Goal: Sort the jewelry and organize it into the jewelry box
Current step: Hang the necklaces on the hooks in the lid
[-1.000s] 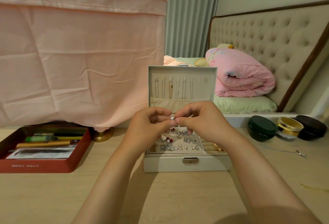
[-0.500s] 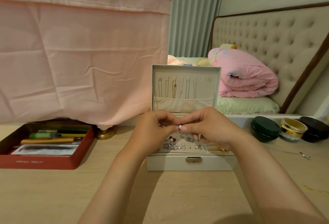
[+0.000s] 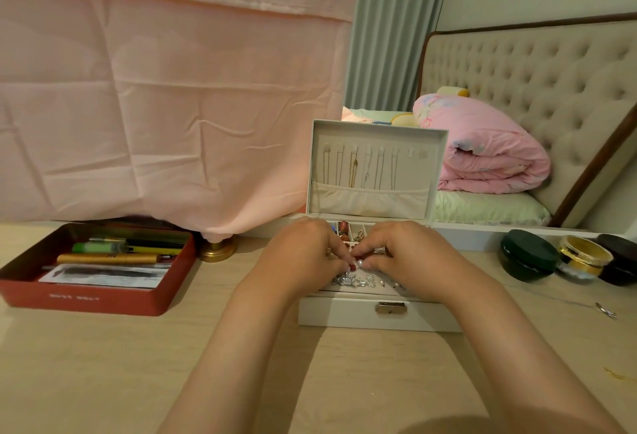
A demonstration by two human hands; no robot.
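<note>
Pinching a small pearl piece [image 3: 360, 263] low over the front tray of the open jewelry box [image 3: 344, 314].

Gripped from both sides by the curled fingers [image 3: 372, 264] of the left hand [image 3: 303, 254] and right hand [image 3: 410, 254], tips almost meeting, just above the loose silvery jewelry [image 3: 351, 280] in the tray. Covering much of that tray and part of the compartments behind. Hung inside the upright lid [image 3: 437, 144]: thin necklaces [image 3: 353, 170]. On the pale counter [image 3: 103, 364] to the left, a red tin [image 3: 86, 301] of pens and a brass base [image 3: 218, 250] under pink cloth [image 3: 155, 106]. To the right, a green jar [image 3: 527, 256], gold jar [image 3: 582, 257] and black jar [image 3: 620, 259]. Lowered since a second ago, from in front of the lid's pocket to close over the tray.
</note>
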